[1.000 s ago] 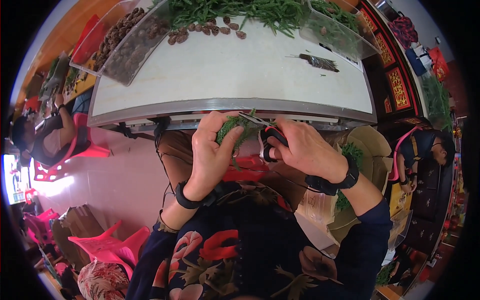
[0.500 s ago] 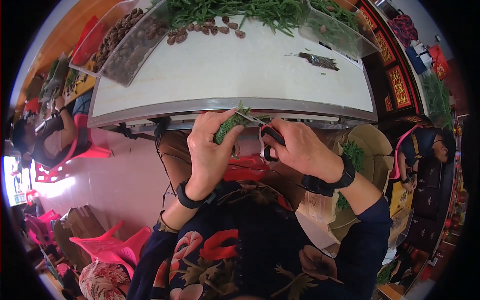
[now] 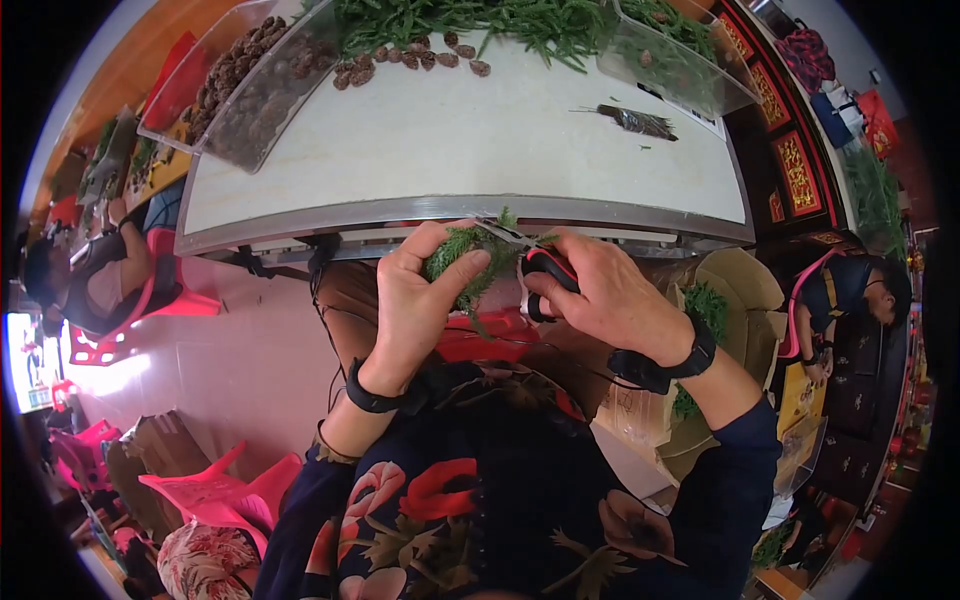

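Just in front of the table's near edge, my left hand (image 3: 418, 290) is closed round a bunch of green artificial sprigs (image 3: 462, 262). Some leafy tips poke up past my thumb and one hangs below it. My right hand (image 3: 605, 300) grips a pair of scissors (image 3: 545, 262) with black and red handles. Their metal blades reach left across the top of the sprigs, next to my left fingertips. Whether the blades touch a stem I cannot tell.
On the white table (image 3: 420, 150) lie loose pine cones (image 3: 428, 60), a heap of green sprigs (image 3: 480, 25) and a dark wrapped bundle (image 3: 636, 122). Clear bins stand at both far corners. A cardboard box (image 3: 740, 290) is at my right. Two other people sit at either side.
The sprigs have shifted in my left hand, with more foliage showing and one tip now hanging lower. The scissors remain at the top of the bunch with their blades turned slightly.
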Demonstrator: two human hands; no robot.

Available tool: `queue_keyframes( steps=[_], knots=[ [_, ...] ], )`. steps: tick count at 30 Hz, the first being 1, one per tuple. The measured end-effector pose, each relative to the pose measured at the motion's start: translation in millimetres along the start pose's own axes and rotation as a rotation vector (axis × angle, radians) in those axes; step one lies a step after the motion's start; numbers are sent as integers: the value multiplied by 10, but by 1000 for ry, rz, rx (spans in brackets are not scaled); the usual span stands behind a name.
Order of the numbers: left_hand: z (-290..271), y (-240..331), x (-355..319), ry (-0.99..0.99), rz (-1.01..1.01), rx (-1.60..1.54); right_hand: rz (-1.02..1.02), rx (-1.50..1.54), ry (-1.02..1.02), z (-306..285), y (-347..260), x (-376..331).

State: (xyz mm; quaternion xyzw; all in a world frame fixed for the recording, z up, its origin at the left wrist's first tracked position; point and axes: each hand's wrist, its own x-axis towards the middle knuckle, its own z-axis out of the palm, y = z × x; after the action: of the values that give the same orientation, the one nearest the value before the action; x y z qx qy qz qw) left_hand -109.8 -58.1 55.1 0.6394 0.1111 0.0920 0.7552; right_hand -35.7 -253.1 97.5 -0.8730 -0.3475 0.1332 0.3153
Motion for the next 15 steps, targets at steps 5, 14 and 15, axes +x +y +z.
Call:
queue_keyframes(
  steps=[5,14,15],
  knots=[
    [-15,18,-14,-29,-12,-6,39,48,-58,-27,-29,10],
    [-56,23,-3,-109,-88,-160,44,180,-116,-92,-71,13],
    [-58,23,-2,-122,-85,-152,70,165,-130,-101,-76,14]
  ],
)
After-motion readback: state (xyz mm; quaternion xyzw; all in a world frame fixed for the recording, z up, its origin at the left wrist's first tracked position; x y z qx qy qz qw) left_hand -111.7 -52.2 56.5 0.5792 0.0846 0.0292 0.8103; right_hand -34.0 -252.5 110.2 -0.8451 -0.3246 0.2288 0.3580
